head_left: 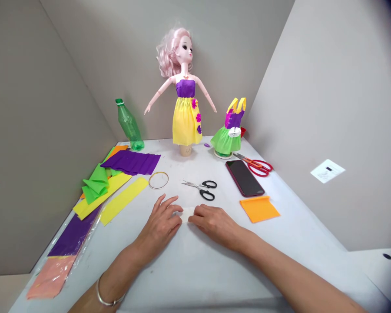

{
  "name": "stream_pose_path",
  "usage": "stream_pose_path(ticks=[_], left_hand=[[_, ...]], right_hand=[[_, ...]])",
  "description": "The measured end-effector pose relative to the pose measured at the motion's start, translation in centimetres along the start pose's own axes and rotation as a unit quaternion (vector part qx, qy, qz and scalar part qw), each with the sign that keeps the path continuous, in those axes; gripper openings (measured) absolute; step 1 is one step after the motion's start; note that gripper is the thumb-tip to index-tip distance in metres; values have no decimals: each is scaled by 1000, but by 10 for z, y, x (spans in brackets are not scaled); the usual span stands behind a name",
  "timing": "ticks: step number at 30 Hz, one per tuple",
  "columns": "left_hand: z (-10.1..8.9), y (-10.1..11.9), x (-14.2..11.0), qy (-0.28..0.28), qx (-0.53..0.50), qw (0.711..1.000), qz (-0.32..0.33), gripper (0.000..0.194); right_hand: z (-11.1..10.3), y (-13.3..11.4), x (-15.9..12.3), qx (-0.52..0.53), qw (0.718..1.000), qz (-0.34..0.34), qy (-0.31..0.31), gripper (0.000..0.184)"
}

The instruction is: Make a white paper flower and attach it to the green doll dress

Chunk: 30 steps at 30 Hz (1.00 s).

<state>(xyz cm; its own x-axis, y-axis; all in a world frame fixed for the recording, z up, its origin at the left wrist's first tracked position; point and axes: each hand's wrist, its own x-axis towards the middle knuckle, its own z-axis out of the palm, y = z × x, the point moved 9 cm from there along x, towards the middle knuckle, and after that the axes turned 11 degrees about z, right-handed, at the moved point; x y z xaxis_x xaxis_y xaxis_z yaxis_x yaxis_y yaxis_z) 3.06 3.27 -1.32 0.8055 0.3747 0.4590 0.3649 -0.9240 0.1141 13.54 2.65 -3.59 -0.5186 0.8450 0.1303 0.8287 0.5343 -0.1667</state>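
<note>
Between my hands a small white paper strip (187, 215) lies at the table's middle. My left hand (164, 219) has its thumb and a finger pinched at the strip's left end, with other fingers lifted. On the right end, the fingers of my right hand (211, 221) are curled over the strip, hiding part of it. Just beyond lie small scissors (202, 188) with black handles, slightly apart. A thin gold bangle (158, 180) rests to their left.
A doll (186, 113) in a purple and yellow dress stands at the back. Beside it are a green bottle (129, 126), a small dress (230, 132), red scissors (259, 166) and a phone (245, 178). Orange paper (260, 209) lies right; purple crepe paper (133, 161) and yellow paper (125, 200) lie left.
</note>
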Motion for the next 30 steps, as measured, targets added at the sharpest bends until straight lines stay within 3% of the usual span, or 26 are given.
stream_pose_path(ticks=[10,18,23,30], left_hand=[[1,1,0,-3,10,1000,5,19],[-8,-4,-2,0,-20,1000,-6,14],[-6,2,-1,-10,-24,1000,11,29],[-1,6,-5,-22,-23,999,28,33]], right_hand=[[-8,-9,0,-21,999,-16,-26,13],[-8,-12,-2,-34,998,-30,-40,14],[-8,-12,-2,-42,998,-29,-44,16],[-11,-11,-3,-47,997,-36,-48,16]])
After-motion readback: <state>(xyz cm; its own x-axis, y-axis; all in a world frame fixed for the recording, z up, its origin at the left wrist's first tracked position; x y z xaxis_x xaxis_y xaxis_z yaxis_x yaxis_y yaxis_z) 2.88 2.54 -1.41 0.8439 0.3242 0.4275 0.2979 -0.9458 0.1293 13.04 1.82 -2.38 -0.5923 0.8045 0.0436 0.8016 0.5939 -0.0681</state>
